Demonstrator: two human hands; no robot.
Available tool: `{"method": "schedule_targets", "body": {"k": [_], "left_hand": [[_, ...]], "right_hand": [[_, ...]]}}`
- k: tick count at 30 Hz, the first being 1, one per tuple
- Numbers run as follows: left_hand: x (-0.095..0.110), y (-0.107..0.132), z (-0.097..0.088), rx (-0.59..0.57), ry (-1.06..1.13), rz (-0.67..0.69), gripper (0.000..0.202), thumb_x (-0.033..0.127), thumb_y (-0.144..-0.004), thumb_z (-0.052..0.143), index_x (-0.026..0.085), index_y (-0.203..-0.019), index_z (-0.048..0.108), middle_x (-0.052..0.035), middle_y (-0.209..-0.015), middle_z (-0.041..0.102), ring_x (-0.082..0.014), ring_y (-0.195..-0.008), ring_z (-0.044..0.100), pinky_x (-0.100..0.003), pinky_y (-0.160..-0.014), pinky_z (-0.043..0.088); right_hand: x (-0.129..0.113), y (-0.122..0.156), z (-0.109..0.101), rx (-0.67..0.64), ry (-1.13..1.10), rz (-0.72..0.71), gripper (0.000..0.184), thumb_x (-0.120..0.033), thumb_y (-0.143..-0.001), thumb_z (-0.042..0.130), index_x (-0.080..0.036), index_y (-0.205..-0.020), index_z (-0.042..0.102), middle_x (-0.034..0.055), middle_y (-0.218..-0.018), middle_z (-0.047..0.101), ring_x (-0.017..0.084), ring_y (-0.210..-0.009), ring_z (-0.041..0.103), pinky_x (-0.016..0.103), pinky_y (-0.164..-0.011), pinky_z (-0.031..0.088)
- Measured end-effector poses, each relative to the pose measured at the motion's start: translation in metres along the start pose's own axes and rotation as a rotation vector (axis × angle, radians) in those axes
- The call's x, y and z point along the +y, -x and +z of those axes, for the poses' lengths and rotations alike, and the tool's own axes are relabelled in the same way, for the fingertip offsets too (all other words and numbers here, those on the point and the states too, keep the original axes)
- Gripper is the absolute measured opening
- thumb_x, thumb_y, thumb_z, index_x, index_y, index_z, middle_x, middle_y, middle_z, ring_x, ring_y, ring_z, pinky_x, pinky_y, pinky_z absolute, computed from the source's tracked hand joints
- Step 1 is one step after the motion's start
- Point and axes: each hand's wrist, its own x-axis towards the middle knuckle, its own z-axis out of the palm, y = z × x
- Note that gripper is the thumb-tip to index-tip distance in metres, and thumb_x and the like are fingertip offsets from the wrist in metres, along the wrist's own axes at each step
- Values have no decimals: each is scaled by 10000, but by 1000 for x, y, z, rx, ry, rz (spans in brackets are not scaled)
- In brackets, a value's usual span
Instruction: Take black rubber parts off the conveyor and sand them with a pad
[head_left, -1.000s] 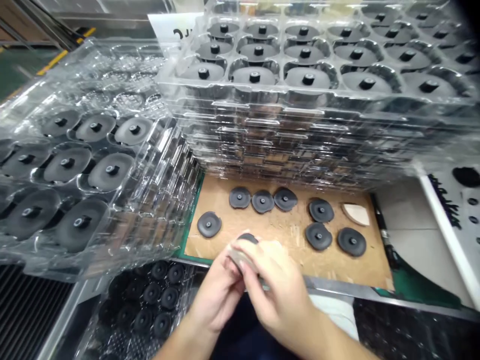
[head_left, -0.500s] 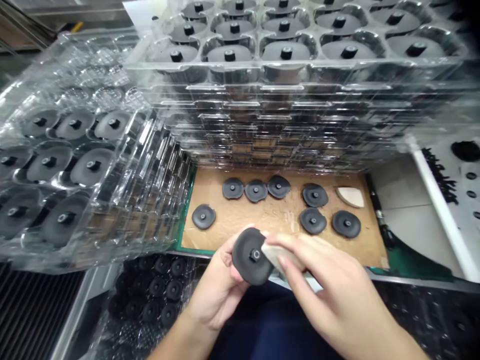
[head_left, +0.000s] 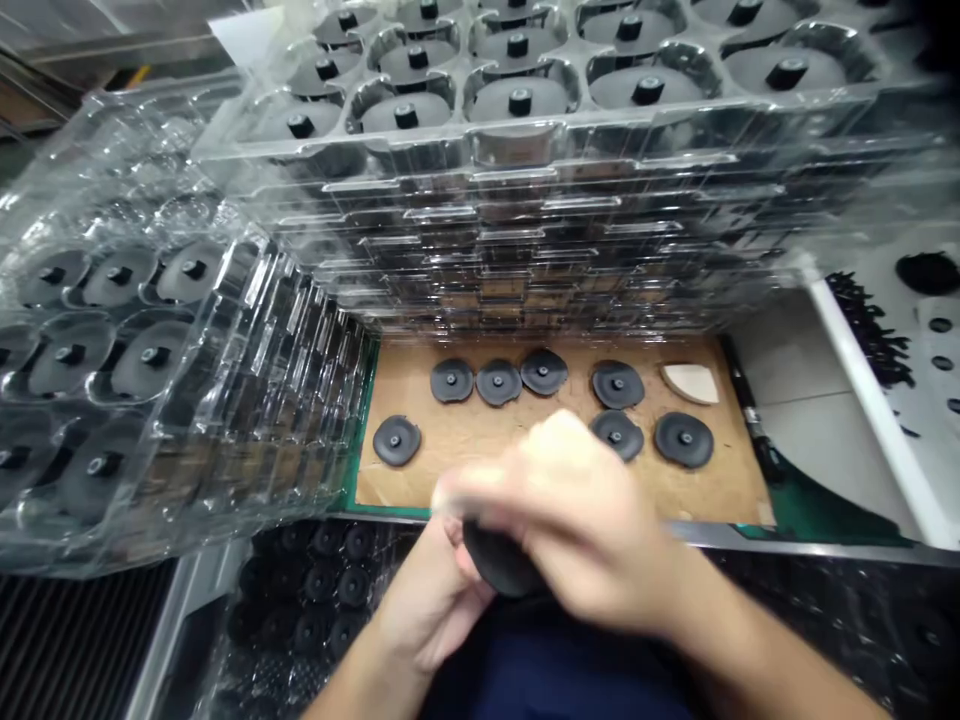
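My left hand (head_left: 431,590) is closed around the edge of a dark grey rubber disc (head_left: 501,560), held low in front of my body. Over the top of that disc, my right hand (head_left: 577,510) is curled and smeared by motion. Its fingers cover the disc's upper part and hub. The off-white pad it gripped a moment earlier is hidden behind the fingers now. Beyond my hands, several similar discs lie on the brown board, among them one at the left (head_left: 397,440) and one at the right (head_left: 684,440).
A tall stack of clear plastic trays (head_left: 517,150) holding discs stands behind the brown board (head_left: 465,480). Another tray stack (head_left: 285,400) is at the left. A pale wedge-shaped piece (head_left: 691,383) lies at the board's right. A white-edged bin (head_left: 862,400) stands farther right.
My right hand has swung left and up across the disc, hiding its hub and the off-white pad. My left hand keeps its hold. The whole view has shifted slightly.
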Motion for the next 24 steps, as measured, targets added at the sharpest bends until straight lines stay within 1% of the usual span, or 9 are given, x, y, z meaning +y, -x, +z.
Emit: {"method": "schedule_targets", "body": {"k": [2,4,7,10,12,15,19,22,24], "left_hand": [[1,-1,-2,-38,113,-33,566,389,-562,837,204,-1075,685,-48,-1035,727,-198,-949,679,-217,-823,534],[2,-2,-6,-44,200,-41,580,415,-575,818,223,-1103,676,-53,-1138,700,-225,-1031,658,-241,-874,520],[1,-4,-13,25,205,-7,609,405,-615,793,225,-1175,636,-86,-1143,693,-248,-1039,656,-286,-873,523],[-1,-7,-18,90,232,23,718,421,-625,777,215,-1276,555,-110,-1115,697,-270,-1038,652,-345,-906,511],[-1,-9,-20,116,250,30,732,433,-643,759,213,-1301,528,-115,-1141,686,-277,-1063,639,-370,-938,496],[1,-11,-21,135,249,41,690,424,-669,743,216,-1293,534,-112,-1162,678,-277,-1112,614,-374,-954,489],[2,-12,-18,136,226,81,593,401,-680,749,209,-1220,596,-112,-1227,648,-275,-1163,578,-364,-954,490],[2,-10,-16,152,203,113,556,394,-652,774,204,-1157,638,-106,-1254,633,-252,-1096,618,-312,-901,513],[1,-9,-14,159,192,120,556,389,-628,793,204,-1133,653,-101,-1256,630,-234,-1031,646,-291,-869,524]], "right_hand": [[27,4,5,147,15,248,257,-234,-919,449,-206,-1070,655,28,-1019,717,165,-894,647,297,-801,476],[57,14,19,178,50,427,263,-270,-920,464,-195,-1086,652,48,-1060,710,177,-949,656,285,-792,514],[86,38,50,113,125,464,282,-265,-909,450,-180,-1017,696,79,-925,708,198,-824,668,315,-721,540],[89,63,77,127,240,482,337,-282,-914,432,-155,-1104,679,166,-1089,625,263,-920,614,433,-817,508],[83,75,86,145,309,492,355,-297,-917,445,-166,-1182,642,196,-1203,555,306,-994,565,510,-866,464],[79,82,91,147,364,483,357,-299,-909,478,-201,-1224,615,196,-1248,522,320,-1000,544,527,-855,455],[97,76,89,170,345,448,346,-303,-927,434,-168,-1162,650,177,-1112,572,258,-916,578,429,-830,492],[107,58,76,203,286,463,323,-319,-931,427,-166,-1066,678,117,-947,627,217,-828,610,358,-761,516],[98,42,62,232,230,483,286,-296,-925,443,-160,-1056,659,76,-872,654,181,-728,618,303,-672,521]]}}
